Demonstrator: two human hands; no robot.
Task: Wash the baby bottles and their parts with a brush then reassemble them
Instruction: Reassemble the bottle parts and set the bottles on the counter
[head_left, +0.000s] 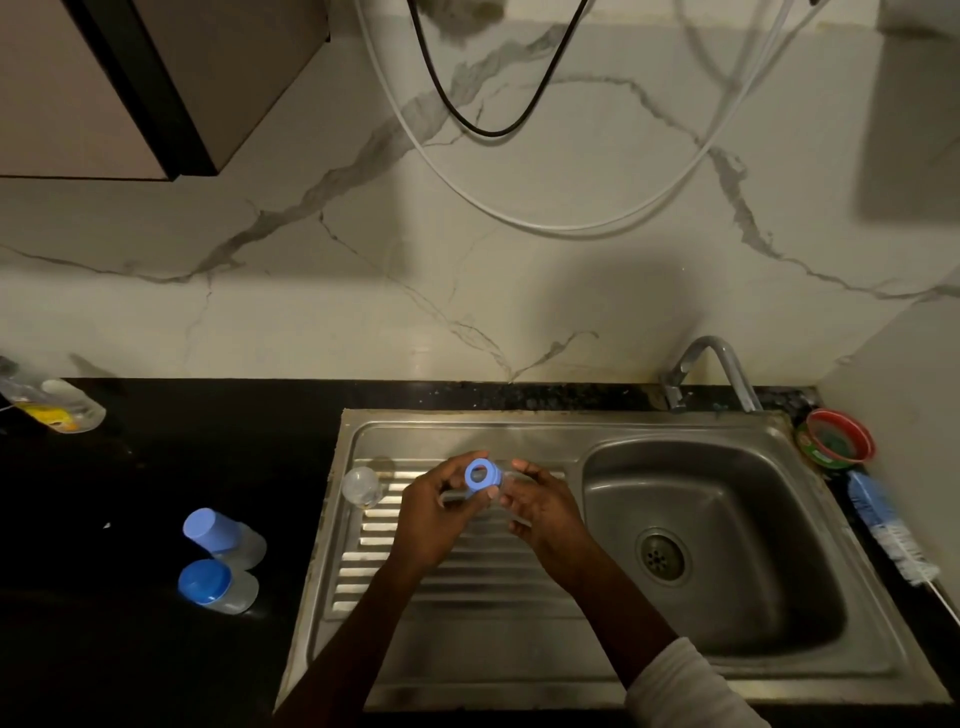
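Over the ribbed drainboard both my hands hold one clear baby bottle topped by a blue collar ring. My left hand grips the ring end with curled fingers, and my right hand grips the clear body from the right. A clear dome cap lies on the drainboard to the left. Two capped bottles stand on the black counter: one with a light blue cap, one with a darker blue cap. A blue-handled bottle brush lies right of the sink.
The steel sink basin with its drain is to the right, under a tap. A red and green tub sits at the back right. A clear dish-soap bottle lies on the counter at far left. Hoses hang on the marble wall.
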